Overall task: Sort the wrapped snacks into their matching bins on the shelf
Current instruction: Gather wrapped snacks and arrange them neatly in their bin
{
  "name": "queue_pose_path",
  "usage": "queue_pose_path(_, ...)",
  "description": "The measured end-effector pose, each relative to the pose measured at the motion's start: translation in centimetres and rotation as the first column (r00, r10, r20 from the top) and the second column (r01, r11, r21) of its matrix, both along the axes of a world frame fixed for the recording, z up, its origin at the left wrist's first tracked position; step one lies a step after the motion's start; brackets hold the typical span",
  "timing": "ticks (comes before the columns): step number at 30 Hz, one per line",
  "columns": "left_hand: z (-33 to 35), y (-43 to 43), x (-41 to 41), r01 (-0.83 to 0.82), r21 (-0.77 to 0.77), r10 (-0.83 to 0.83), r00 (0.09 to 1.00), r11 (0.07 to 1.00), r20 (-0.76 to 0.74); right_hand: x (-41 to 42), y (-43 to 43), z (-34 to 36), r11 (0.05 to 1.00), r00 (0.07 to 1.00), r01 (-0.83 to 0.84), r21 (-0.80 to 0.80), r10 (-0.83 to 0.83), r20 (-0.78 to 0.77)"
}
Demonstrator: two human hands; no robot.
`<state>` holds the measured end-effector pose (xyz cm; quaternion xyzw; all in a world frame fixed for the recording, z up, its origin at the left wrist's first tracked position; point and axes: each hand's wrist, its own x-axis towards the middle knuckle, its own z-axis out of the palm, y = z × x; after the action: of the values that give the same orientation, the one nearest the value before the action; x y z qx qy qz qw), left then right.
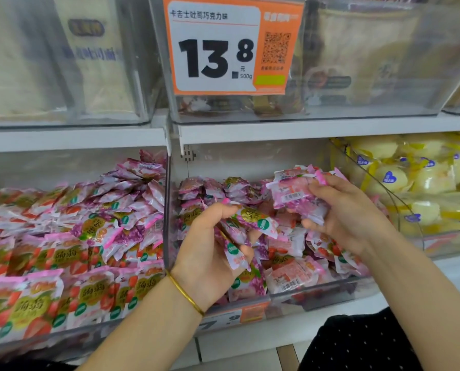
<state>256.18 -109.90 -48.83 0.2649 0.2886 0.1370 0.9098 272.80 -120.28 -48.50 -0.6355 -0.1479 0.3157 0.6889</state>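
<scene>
Two hands work just above the middle bin (330, 293), near each other but apart. The left hand (210, 245) is curled, its thumb and fingers closed round a few purple packets (255, 220). One packet juts out to the right from under the thumb, and another hangs down past the fingertips. The right hand (352, 218) grips a stack (295, 199) of pink and purple packets, with the thumb on top, the fingers bent beneath and the barcodes facing the camera.

The middle bin is clear-walled and holds a loose mix: purple packets piled toward the back, pink strawberry packets nearer the front and right. The left bin (36, 344) is fuller, with strawberry packets in rows at the front and purple ones heaped behind, up against the divider. The right bin (437, 245) holds yellow cakes (392, 178) in clear wrap with blue heart labels.

A bangle (186, 295) circles the left wrist. On the shelf (303, 129) above, the upper bins (370, 62) hold pale bagged goods, too blurred to read. An orange price tag (231, 46) reading 13.8 hangs on the front of one of them. A lower tag (231, 317) under the middle bin is partly hidden by the left forearm.
</scene>
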Motion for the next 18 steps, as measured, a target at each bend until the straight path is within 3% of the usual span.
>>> queue_pose_path(2, 0.1, 0.0, 0.0, 0.023, -0.003, -0.023, 1.000, 1.000, 0.005, 0.0, 0.6, 0.1, 0.999, 0.999, 0.007, -0.039, -0.005, 0.048)
queue_pose_path(5, 0.0, 0.0, -0.1, 0.040, -0.009, -0.040, 0.999, 0.999, 0.016, 0.6, 2.3, 0.5, 0.976, 0.913, 0.079, -0.204, 0.011, 0.407)
queue_pose_path(7, -0.2, 0.2, -0.1, 0.041, -0.023, -0.041, 0.999, 0.999, 0.028, 1.5, 4.4, 0.5, 0.936, 0.704, 0.198, -0.291, 0.070, 0.706)
queue_pose_path(9, -0.4, 0.3, -0.1, 0.056, -0.017, -0.056, 0.997, 0.998, 0.046, 2.7, 6.9, 0.1, 0.901, 0.479, 0.289, -0.324, 0.157, 0.864)
queue_pose_path(11, -0.5, 0.5, -0.2, 0.070, -0.006, -0.070, 0.995, 0.998, 0.066, 3.8, 8.9, -0.8, 0.878, 0.375, 0.260, -0.402, 0.292, 0.880)
queue_pose_path(14, -0.7, 0.6, -0.3, 0.074, -0.001, -0.074, 0.995, 0.997, 0.072, 5.1, 9.4, -2.2, 0.772, 0.281, 0.205, -0.601, 0.542, 0.792)
queue_pose_path(18, -1.0, 0.7, 0.0, 0.072, -0.038, -0.070, 0.996, 0.997, 0.054, 6.2, 8.4, -2.1, 0.849, 0.255, 0.256, -0.462, 0.402, 0.880)
